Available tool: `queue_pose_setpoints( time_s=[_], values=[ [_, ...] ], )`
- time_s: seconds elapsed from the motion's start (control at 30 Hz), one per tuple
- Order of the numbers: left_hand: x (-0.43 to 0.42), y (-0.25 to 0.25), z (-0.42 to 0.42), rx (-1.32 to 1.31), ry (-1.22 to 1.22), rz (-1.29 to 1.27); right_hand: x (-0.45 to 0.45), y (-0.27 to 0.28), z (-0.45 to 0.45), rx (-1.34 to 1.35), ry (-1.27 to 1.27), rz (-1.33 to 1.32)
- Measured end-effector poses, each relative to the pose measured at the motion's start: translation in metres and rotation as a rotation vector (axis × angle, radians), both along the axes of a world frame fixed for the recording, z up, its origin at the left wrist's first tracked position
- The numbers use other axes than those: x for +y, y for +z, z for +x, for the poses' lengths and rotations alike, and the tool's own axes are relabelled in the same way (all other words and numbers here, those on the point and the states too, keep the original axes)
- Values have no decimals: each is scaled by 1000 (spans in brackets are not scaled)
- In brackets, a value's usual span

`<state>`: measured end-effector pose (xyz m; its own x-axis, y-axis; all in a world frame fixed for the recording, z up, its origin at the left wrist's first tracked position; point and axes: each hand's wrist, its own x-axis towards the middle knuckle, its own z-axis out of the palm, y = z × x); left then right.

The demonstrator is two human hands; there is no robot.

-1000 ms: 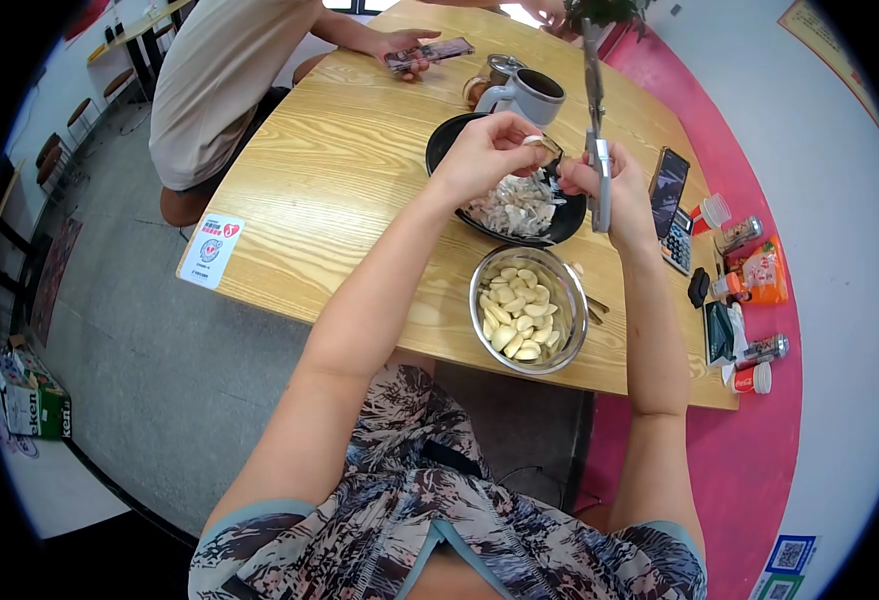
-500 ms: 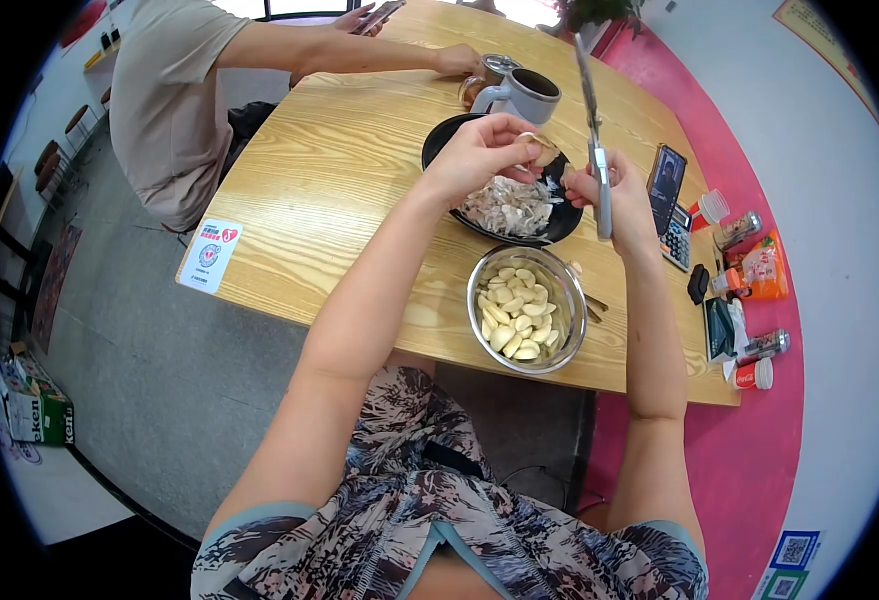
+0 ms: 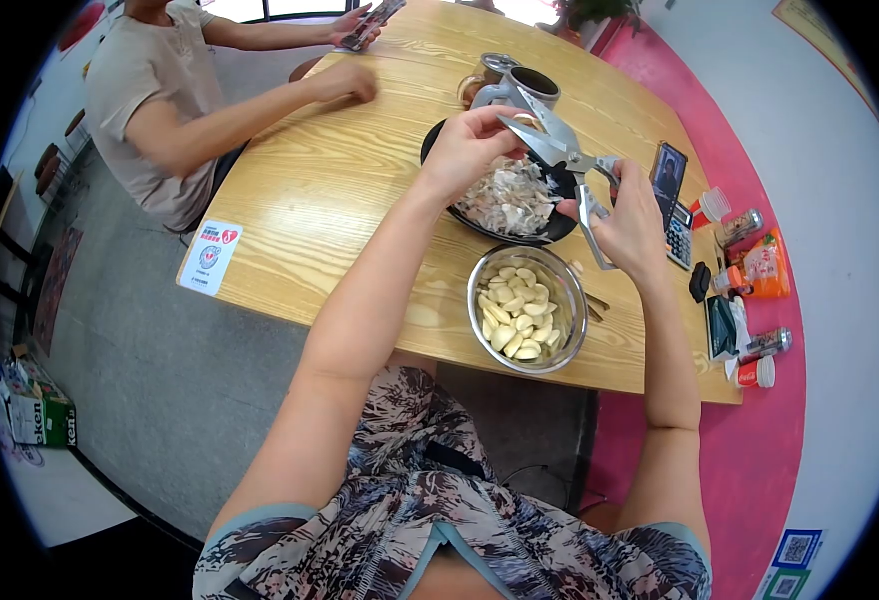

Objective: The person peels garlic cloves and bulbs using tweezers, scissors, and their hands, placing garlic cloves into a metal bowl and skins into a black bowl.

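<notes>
My left hand (image 3: 465,150) pinches a garlic clove (image 3: 528,121), partly hidden by the fingers and blades. Scissors (image 3: 575,160) are gripped in my right hand (image 3: 632,225), their blades spread and pointing left at the clove. Both hands are above a black bowl (image 3: 562,228) with a heap of papery garlic skins (image 3: 508,205) in it. Nearer to me stands a round metal bowl (image 3: 480,338) with many peeled garlic cloves (image 3: 518,312).
Behind the black bowl are a grey mug (image 3: 535,85) and a lidded glass jar (image 3: 496,65). At right, a propped phone (image 3: 668,178), a calculator (image 3: 678,240) and several jars and packets line the edge. Across the table, a person (image 3: 155,110) sits holding a phone (image 3: 372,22).
My right hand has turned the scissors from upright to pointing left, and the blades have spread beside the clove. The other person's hand has drawn back from the jar.
</notes>
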<state>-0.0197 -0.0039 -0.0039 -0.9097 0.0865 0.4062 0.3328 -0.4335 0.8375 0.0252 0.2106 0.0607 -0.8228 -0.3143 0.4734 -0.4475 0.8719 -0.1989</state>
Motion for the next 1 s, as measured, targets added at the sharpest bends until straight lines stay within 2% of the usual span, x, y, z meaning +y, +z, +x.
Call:
queue_pose_setpoints(
  time_s=[0.23,0.33,0.67,0.8,1.0],
  values=[
    [0,2,2,46,61,-13,-1,0,-1,-30,1,14],
    [0,1,1,63,65,-15,1,-3,-4,38,26,31],
    [0,0,0,118,43,-19,2,-3,-6,-70,11,128],
    [-2,-1,1,90,70,-78,1,0,-7,-140,-21,215],
    [-3,-1,1,62,57,-49,3,2,-10,-114,-2,201]
  ],
)
